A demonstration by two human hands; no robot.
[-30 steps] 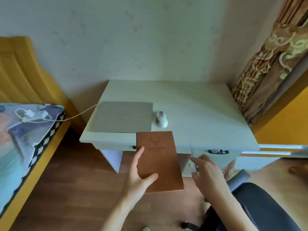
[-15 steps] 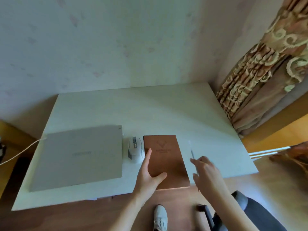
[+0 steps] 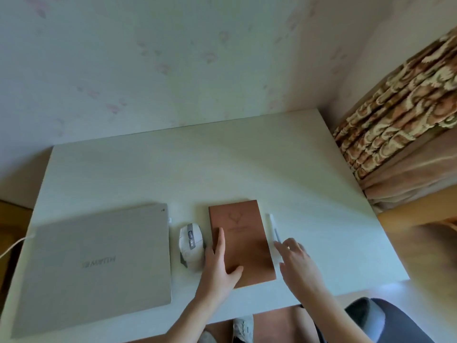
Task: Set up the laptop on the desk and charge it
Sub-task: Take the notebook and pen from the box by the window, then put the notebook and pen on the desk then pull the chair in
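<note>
The laptop [image 3: 96, 266] lies closed at the desk's [image 3: 222, 169] left front corner, its left edge just over the desk's left edge, with a white cable [image 3: 12, 246] reaching that side; whether the plug is fully seated I cannot tell, as the joint is small and blurred. A tug on that cable, which trails off the left edge, could pull the plug loose or drag the laptop toward the edge.

The left hand [image 3: 217, 266] rests flat, fingers straight, on the brown notebook [image 3: 241, 241], its thumb on the cover near the front edge. The right hand [image 3: 294, 261] is open, fingers relaxed, touching or just over a white pen [image 3: 273, 227] just beside the notebook's right side; a careless brush could roll the pen away.

A white mouse [image 3: 191, 243] sits between laptop and notebook, touching or nearly touching the left hand. It sits close to the laptop's right side, so shifting the laptop toward the middle would knock it unless it is moved first. A curtain [image 3: 400, 115] hangs past the right back corner.
</note>
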